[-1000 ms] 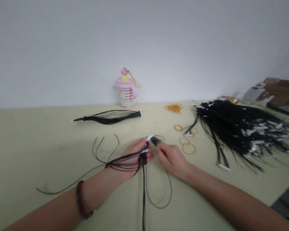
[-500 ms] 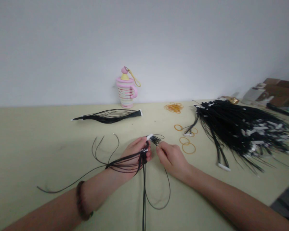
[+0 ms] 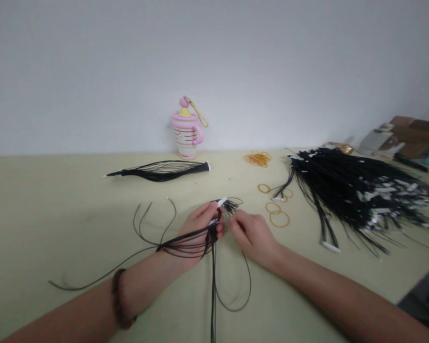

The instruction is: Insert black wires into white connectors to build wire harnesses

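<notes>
My left hand [image 3: 200, 224] is closed around a black wire harness [image 3: 186, 243], whose white connector [image 3: 222, 202] pokes out above the thumb. Loose wires drape over the wrist to the left, and others hang down toward the near edge in a loop. My right hand [image 3: 252, 233] is closed in a pinch beside the short wire ends fanning from the connector. A thin black wire appears to run into its fingertips, though the pinch itself is small and partly hidden. Behind the hands lies another wire harness [image 3: 160, 172], its wires gathered at both ends.
A pink-lidded striped cup [image 3: 187, 131] stands by the wall. Yellow rubber bands [image 3: 258, 158] lie heaped at the back, with several loose rings [image 3: 280, 219] nearer. To the right spreads a big pile of black harnesses [image 3: 346, 186]; cardboard boxes [image 3: 414, 136] sit behind it.
My right hand has shifted very slightly left, toward the connector. The left hand keeps its hold on the harness. The whole view has drifted a little.
</notes>
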The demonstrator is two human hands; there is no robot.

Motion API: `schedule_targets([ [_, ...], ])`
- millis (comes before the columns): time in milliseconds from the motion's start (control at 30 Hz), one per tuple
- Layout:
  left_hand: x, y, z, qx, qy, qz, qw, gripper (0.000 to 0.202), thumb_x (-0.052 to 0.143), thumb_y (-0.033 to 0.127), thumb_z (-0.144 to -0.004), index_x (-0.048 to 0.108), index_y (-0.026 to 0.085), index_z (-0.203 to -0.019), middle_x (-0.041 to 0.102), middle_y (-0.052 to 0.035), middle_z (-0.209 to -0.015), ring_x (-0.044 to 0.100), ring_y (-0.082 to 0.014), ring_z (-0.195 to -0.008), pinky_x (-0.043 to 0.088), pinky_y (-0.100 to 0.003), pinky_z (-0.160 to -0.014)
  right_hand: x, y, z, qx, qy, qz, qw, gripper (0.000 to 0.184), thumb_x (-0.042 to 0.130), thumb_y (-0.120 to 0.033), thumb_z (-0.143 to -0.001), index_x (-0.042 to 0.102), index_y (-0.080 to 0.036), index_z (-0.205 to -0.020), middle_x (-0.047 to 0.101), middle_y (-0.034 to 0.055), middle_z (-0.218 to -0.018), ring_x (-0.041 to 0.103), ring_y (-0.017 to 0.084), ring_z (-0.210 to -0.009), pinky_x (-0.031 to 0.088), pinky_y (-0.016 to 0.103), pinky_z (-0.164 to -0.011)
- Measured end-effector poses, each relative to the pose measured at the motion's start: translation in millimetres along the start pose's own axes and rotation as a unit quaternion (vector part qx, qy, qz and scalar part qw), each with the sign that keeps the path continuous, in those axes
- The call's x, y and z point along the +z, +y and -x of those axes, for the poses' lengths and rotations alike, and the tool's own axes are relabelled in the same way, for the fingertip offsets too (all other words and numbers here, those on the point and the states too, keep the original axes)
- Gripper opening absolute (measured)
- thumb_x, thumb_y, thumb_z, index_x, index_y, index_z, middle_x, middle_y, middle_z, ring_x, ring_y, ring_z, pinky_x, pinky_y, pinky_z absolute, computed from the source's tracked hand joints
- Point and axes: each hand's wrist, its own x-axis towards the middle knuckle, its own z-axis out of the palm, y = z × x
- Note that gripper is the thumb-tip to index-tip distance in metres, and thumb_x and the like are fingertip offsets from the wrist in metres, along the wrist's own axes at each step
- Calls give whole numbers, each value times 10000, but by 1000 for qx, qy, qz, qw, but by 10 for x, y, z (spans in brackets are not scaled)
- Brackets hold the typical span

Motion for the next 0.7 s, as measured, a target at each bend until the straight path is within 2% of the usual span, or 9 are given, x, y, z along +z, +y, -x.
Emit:
schedule_targets([
  [333, -1, -10, -8, 2, -3, 13, 1000, 234, 497, 365, -787, 488, 132, -764, 405, 31, -560, 406, -70, -484, 314, -195, -454, -8, -1, 9, -1, 8, -11, 1000, 215, 353, -220, -853, 427, -177, -656, 465, -21, -534, 428, 88, -467, 290, 190, -489],
  [700, -6, -16, -5, 14, -5, -20, 1000, 232, 500, 385, -781, 492, 153, -772, 441, 32, -545, 422, -76, -478, 325, -198, -458, 15, 6, 3, 6, 5, -15, 1000, 204, 359, -232, -846, 409, -173, -657, 441, -26, -531, 426, 86, -472, 271, 189, -492],
])
